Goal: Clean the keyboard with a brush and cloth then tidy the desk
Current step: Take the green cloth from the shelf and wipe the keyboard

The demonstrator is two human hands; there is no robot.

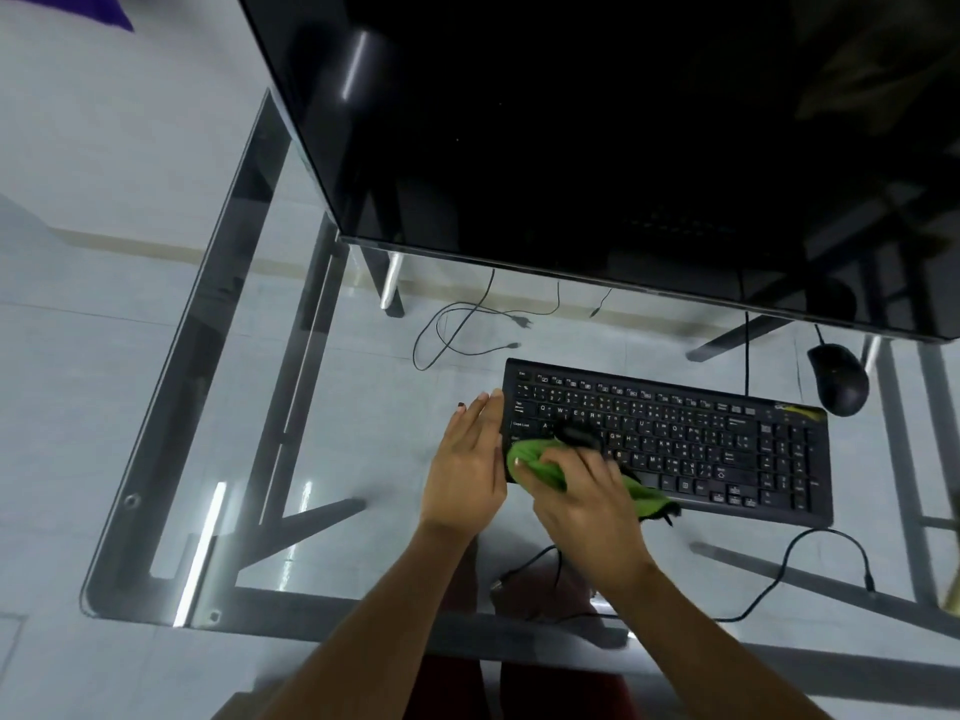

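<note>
A black keyboard [691,439] lies on the glass desk [363,418], right of centre. My right hand [587,496] presses a bunched green cloth [540,462] onto the keyboard's left front corner, fingers closed over it. A dark, blurred object [576,436] shows just beyond those fingers; I cannot tell what it is. My left hand [467,465] rests flat against the keyboard's left edge, fingers together and extended, holding nothing. No brush is clearly visible.
A large black monitor [623,148] looms over the back of the desk. A black mouse [839,379] sits at the keyboard's far right. The keyboard's cable [810,563] loops along the front right. Loose cables [467,324] lie on the floor beneath the glass.
</note>
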